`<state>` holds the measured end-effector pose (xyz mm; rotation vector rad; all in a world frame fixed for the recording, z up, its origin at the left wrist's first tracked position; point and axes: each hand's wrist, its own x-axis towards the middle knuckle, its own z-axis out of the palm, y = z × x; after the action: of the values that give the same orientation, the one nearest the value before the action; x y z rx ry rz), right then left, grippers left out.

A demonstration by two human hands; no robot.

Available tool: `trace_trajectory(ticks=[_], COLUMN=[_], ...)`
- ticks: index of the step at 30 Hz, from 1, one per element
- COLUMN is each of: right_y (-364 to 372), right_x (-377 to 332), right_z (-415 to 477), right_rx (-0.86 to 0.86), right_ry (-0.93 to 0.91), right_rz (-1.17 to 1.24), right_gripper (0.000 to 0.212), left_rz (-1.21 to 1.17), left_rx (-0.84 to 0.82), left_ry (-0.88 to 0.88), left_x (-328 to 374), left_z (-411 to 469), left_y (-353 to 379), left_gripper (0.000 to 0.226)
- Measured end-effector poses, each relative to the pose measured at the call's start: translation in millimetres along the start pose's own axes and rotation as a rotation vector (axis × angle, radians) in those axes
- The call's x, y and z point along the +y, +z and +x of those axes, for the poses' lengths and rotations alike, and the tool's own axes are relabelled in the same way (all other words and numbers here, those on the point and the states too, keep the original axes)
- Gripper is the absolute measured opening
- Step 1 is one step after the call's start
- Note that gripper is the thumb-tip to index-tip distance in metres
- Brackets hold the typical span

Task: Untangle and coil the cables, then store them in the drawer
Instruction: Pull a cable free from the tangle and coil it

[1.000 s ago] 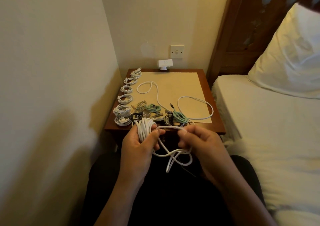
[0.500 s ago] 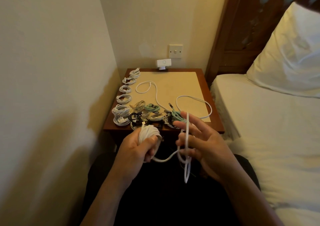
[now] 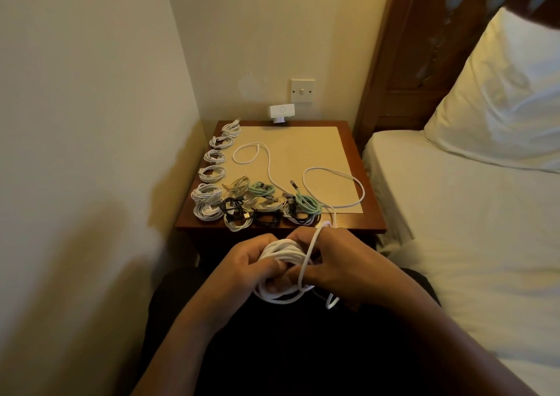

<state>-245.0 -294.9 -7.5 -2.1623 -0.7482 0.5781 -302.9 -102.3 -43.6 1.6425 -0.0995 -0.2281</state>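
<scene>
Gripping white cable (image 3: 280, 251), hands (image 3: 291, 266) together.

**Camera setup: single head view**

One wide-angle camera, worn on the person's head, facing forward and tilted down. Nearest the lens, low centre: left hand (image 3: 242, 269) and right hand (image 3: 339, 262), close over the lap. Farther off, centre frame: bedside table (image 3: 368, 210), seen from above at a slant. Far end: wall with a light switch (image 3: 302, 90). Left edge: side wall. Right: bed (image 3: 454, 229), with pillow (image 3: 509, 92) at far right. No second view, so no shared area.
</scene>
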Motion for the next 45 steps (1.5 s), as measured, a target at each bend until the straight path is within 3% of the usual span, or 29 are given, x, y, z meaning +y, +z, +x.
trace_trajectory(ticks=[3,7,10,13,17,20,24,27,31,33,35,36,38,40,42,45], right_y=[5.1,8.3,9.1,13.0,12.9,6.2,-6.9,-20.3,-39.6,-49.0,-53.2,-54.1,-54.1,-52.7,-52.0,-49.8], right_x=[2.6,7.2,10.5,12.4,2.6,1.6,9.7,10.6,3.7,-1.1,-5.2,-7.1,-12.1,-14.2,-12.9,-3.3], right_z=[0.7,11.1,20.7,15.9,10.6,6.8,-12.8,-18.6,-19.5,-20.3,-18.2,-15.9,-9.5,-2.7,2.9,8.9], right_rx=[0.090,0.084,0.091,0.123,0.151,0.168,0.312,0.452,0.492,0.456,0.400,0.371,0.334,0.335,0.361,0.331], right_ry=[0.029,0.193,0.334,0.308,0.256,0.190,0.084,0.004,-0.070,-0.109,-0.125,-0.129,-0.131,-0.146,-0.153,-0.155], right_rz=[-0.078,-0.224,-0.286,-0.384,-0.403,-0.339,-0.037,0.024,0.129,0.119,0.045,-0.009,-0.121,-0.222,-0.240,-0.087], right_gripper=[0.014,0.010,0.016,0.017,0.013,0.016,0.011,0.014,0.013,0.012,0.013,0.014,0.015,0.016,0.009,0.016], left_rz=[-0.015,0.086,0.061,0.122,0.337,0.349,0.312,0.066,0.416,0.414,0.138,0.030,0.107,0.314,0.403,0.117], left_rx=[0.075,0.031,-0.074,0.037,0.322,0.391,0.536,0.428,0.066,0.188,0.321,0.268,0.114,0.047,0.139,0.196], left_ry=[0.020,-0.009,-0.061,-0.084,0.051,0.104,0.024,-0.146,-0.352,-0.228,0.028,0.112,0.143,0.097,0.075,0.072], left_x=[-0.6,-2.4,-4.5,-1.7,-4.5,-2.7,-6.5,-12.4,-19.9,-7.0,14.7,28.9,55.0,65.5,67.8,64.4], left_z=[3.2,5.3,5.3,7.9,12.6,11.5,9.7,8.6,7.5,11.1,12.5,12.7,12.6,15.3,19.6,23.4], left_y=[3.3,7.6,10.6,17.7,22.4,18.8,7.4,4.7,1.5,-0.9,-6.6,-7.4,-3.4,6.1,10.7,10.3], left_gripper=[0.023,0.025,0.052,0.075,0.032,0.008,0.011,0.011,0.015,0.028,0.035,0.046,0.060,0.051,0.029,0.012])
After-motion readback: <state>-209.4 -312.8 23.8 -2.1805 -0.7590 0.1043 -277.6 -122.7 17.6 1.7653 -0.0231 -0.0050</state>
